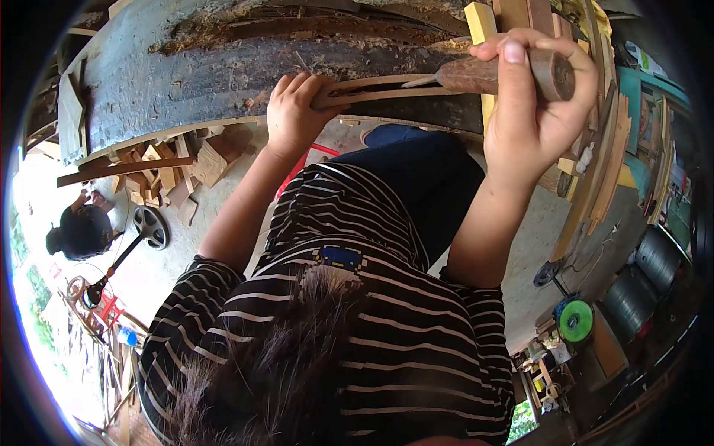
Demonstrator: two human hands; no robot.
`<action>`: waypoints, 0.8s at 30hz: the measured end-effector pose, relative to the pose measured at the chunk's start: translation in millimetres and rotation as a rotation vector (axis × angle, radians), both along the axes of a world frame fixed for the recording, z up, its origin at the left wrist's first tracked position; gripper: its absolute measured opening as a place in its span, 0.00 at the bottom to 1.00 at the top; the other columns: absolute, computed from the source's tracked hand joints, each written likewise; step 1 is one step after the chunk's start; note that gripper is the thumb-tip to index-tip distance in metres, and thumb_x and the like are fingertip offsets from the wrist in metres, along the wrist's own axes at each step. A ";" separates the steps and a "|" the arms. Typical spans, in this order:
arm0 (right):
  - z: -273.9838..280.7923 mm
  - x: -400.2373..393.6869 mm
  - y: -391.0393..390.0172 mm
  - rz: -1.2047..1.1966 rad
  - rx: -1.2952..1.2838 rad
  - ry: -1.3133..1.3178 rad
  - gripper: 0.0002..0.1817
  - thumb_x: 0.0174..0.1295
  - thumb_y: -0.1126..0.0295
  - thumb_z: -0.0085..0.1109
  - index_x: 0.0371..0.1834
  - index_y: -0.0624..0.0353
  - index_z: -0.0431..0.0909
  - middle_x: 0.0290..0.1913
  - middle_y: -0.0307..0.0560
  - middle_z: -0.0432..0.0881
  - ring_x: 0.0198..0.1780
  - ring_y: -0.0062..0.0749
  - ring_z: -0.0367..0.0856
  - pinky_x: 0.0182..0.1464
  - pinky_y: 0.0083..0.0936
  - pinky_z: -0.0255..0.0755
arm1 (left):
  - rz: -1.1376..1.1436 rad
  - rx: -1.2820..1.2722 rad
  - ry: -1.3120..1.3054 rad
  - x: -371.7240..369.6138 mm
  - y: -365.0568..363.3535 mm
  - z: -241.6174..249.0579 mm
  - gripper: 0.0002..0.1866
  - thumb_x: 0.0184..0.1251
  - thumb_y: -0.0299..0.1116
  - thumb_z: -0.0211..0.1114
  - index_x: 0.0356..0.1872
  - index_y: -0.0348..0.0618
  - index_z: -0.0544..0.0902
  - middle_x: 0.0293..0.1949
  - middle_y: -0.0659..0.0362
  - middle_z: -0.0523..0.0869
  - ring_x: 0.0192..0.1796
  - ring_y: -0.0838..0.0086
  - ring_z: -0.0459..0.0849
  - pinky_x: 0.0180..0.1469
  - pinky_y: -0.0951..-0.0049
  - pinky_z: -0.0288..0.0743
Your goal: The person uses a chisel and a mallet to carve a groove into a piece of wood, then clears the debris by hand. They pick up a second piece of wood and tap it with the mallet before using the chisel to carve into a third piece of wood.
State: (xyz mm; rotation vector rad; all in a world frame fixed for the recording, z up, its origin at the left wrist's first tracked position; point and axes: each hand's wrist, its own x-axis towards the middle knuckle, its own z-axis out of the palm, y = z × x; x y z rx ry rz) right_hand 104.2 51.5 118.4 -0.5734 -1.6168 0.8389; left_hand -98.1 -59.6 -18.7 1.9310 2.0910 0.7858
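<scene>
My left hand (296,111) grips the left end of a long, narrow wooden piece (405,92) with a slot along it. My right hand (532,111) is wrapped round a thick brown wooden handle (476,75). A thin metal tip (418,82) extends from the handle to the left and lies at the slot of the piece. Both hands are above the front edge of a dark, worn workbench (193,82). Part of the handle is hidden behind my right fingers.
Wood offcuts (160,172) are piled below the bench at the left. Long planks (606,163) stand at the right. A yellow wooden bar (482,24) lies beside the handle. A green disc (576,321) and large dark rolls (631,301) are at the lower right.
</scene>
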 end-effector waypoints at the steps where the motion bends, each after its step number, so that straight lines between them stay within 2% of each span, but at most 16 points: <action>1: 1.9 -1.6 2.1 0.027 0.003 0.019 0.13 0.64 0.85 0.51 0.51 0.65 0.65 0.35 0.55 0.81 0.34 0.31 0.82 0.42 0.29 0.80 | 0.011 0.015 -0.011 0.0 -0.3 0.3 0.23 0.41 0.42 0.79 0.40 0.48 0.84 0.34 0.63 0.83 0.40 0.63 0.80 0.47 0.65 0.75; 5: 17.2 -6.4 10.6 0.078 -0.006 -0.046 0.13 0.64 0.84 0.53 0.50 0.64 0.65 0.35 0.54 0.82 0.34 0.30 0.82 0.42 0.25 0.78 | 0.023 -0.009 -0.025 0.5 0.1 1.2 0.22 0.40 0.42 0.79 0.40 0.49 0.85 0.34 0.64 0.84 0.39 0.64 0.80 0.46 0.65 0.75; 7: 13.2 -13.0 11.2 0.058 -0.007 -0.058 0.14 0.64 0.83 0.54 0.50 0.64 0.65 0.36 0.51 0.81 0.34 0.28 0.82 0.41 0.23 0.78 | 0.033 0.009 -0.015 0.8 0.6 -1.9 0.21 0.39 0.43 0.78 0.38 0.53 0.85 0.31 0.65 0.82 0.38 0.66 0.79 0.45 0.67 0.75; 8: 12.6 -19.2 10.2 -0.042 0.006 -0.080 0.13 0.65 0.81 0.55 0.50 0.64 0.65 0.35 0.47 0.79 0.33 0.25 0.79 0.38 0.21 0.76 | 0.034 0.009 -0.017 1.3 1.1 -1.9 0.21 0.39 0.43 0.78 0.38 0.53 0.85 0.31 0.65 0.82 0.38 0.66 0.79 0.45 0.67 0.75; 11: 7.6 -21.8 18.3 -0.078 0.011 -0.021 0.14 0.64 0.84 0.54 0.51 0.63 0.65 0.34 0.43 0.76 0.33 0.22 0.76 0.35 0.18 0.74 | 0.032 0.033 -0.017 0.7 0.4 -1.4 0.21 0.39 0.43 0.78 0.38 0.53 0.85 0.31 0.65 0.82 0.37 0.66 0.79 0.44 0.66 0.75; 17: 8.4 -27.8 8.9 -0.071 -0.011 -0.056 0.14 0.63 0.83 0.54 0.49 0.62 0.64 0.34 0.43 0.76 0.33 0.21 0.76 0.34 0.18 0.73 | 0.030 -0.014 -0.018 1.4 0.4 0.5 0.23 0.40 0.41 0.80 0.41 0.50 0.86 0.33 0.64 0.84 0.38 0.64 0.79 0.45 0.66 0.76; 18: 7.3 -33.3 5.9 -0.099 -0.049 0.032 0.13 0.63 0.81 0.57 0.47 0.62 0.65 0.32 0.43 0.75 0.31 0.22 0.75 0.33 0.18 0.72 | 0.037 -0.017 -0.025 1.7 0.4 0.0 0.22 0.39 0.42 0.79 0.39 0.51 0.85 0.33 0.64 0.83 0.38 0.65 0.79 0.45 0.66 0.75; 20: -5.5 -22.8 4.4 -0.023 -0.135 -0.045 0.14 0.64 0.83 0.55 0.49 0.62 0.64 0.36 0.48 0.80 0.35 0.26 0.81 0.41 0.21 0.77 | 0.040 -0.010 -0.032 1.2 0.9 -0.6 0.21 0.39 0.43 0.78 0.38 0.52 0.84 0.32 0.65 0.82 0.39 0.65 0.79 0.46 0.66 0.74; 21: -14.3 -25.3 5.9 -0.013 -0.046 -0.036 0.15 0.63 0.83 0.56 0.48 0.61 0.62 0.36 0.47 0.80 0.35 0.24 0.81 0.41 0.20 0.77 | 0.038 -0.003 -0.039 0.6 1.5 -1.1 0.21 0.39 0.43 0.78 0.38 0.52 0.84 0.32 0.65 0.82 0.39 0.65 0.79 0.46 0.65 0.74; 24: -14.6 -21.3 -7.3 -0.071 -0.076 -0.062 0.15 0.63 0.83 0.56 0.48 0.62 0.62 0.36 0.49 0.80 0.35 0.24 0.81 0.42 0.21 0.78 | 0.041 0.014 -0.042 1.1 2.7 -0.5 0.21 0.40 0.43 0.78 0.38 0.53 0.84 0.33 0.65 0.82 0.39 0.65 0.79 0.46 0.65 0.74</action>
